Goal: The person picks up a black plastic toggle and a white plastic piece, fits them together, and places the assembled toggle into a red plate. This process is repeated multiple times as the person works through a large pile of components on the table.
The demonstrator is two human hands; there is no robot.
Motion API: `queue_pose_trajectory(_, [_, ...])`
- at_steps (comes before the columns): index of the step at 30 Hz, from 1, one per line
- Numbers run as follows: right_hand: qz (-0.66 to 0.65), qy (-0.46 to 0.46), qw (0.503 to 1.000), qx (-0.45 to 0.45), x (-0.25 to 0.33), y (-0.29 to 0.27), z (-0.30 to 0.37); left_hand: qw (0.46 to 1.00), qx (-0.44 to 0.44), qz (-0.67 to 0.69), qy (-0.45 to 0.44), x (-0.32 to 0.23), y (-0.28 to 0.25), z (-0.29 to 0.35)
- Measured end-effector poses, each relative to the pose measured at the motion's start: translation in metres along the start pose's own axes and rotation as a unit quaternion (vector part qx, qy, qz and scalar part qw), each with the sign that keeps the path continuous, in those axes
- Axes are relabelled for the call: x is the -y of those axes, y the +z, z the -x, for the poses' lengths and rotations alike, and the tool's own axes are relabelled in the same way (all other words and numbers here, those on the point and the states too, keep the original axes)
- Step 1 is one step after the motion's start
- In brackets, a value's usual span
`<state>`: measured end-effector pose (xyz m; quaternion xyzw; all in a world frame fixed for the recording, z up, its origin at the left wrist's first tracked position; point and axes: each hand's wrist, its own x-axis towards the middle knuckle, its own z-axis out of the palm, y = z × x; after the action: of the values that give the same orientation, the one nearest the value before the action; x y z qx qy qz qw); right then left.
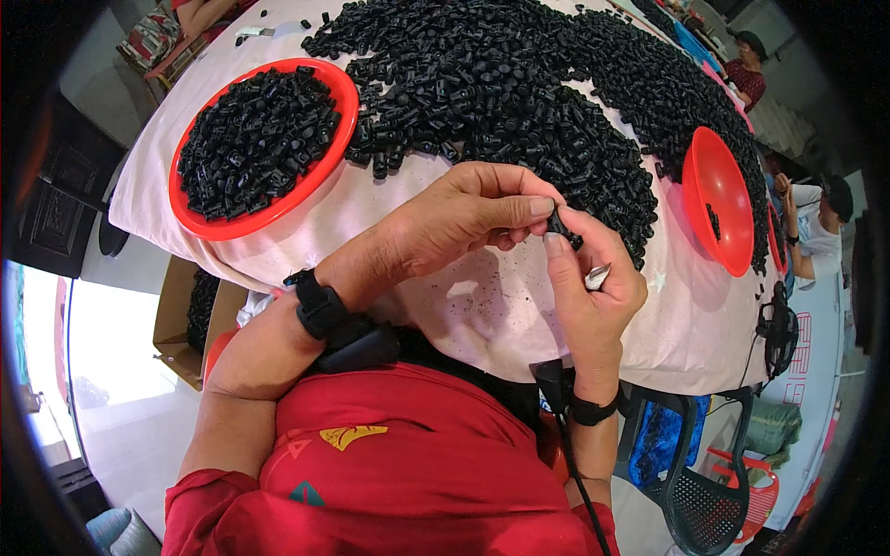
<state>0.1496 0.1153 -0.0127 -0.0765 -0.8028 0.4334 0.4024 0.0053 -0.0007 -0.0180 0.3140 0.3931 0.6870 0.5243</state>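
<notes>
Over the near part of the cloth, my two hands meet at a small black plastic piece, barrel-shaped like a cord lock. My left hand pinches its upper end between thumb and forefinger. Closed around its lower side are the thumb and forefinger of my right hand. A short silver metal tip, perhaps a small blade, pokes out between that hand's fingers; the rest of it is hidden. Just beyond my hands spreads a large heap of similar black pieces. Fine black specks dot the cloth beneath.
Left stands a red bowl full of black pieces; right, a tilted red bowl holds a few. Pale cloth covers the table. A cardboard box sits below left, a dark chair lower right. Other people sit around the table.
</notes>
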Motion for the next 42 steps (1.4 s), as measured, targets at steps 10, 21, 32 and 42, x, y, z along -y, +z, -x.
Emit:
queue_pose_trajectory(10, [0.111,-0.107,0.988,0.004,0.001,-0.001,-0.003,0.999,-0.013,-0.029,0.003,0.003,-0.001,-0.001])
queue_pose_trajectory(21, [0.188,-0.209,0.96,0.011,-0.009,-0.003,-0.004,0.999,-0.015,-0.039,0.011,0.005,0.001,-0.002])
queue_pose_trajectory(32, [0.129,-0.092,0.987,-0.026,0.002,0.006,0.002,0.999,-0.035,-0.021,0.004,0.002,-0.001,0.0])
queue_pose_trajectory(42, [0.106,-0.075,0.991,-0.034,-0.009,0.0,0.007,0.979,-0.136,-0.116,0.099,-0.026,-0.011,0.007])
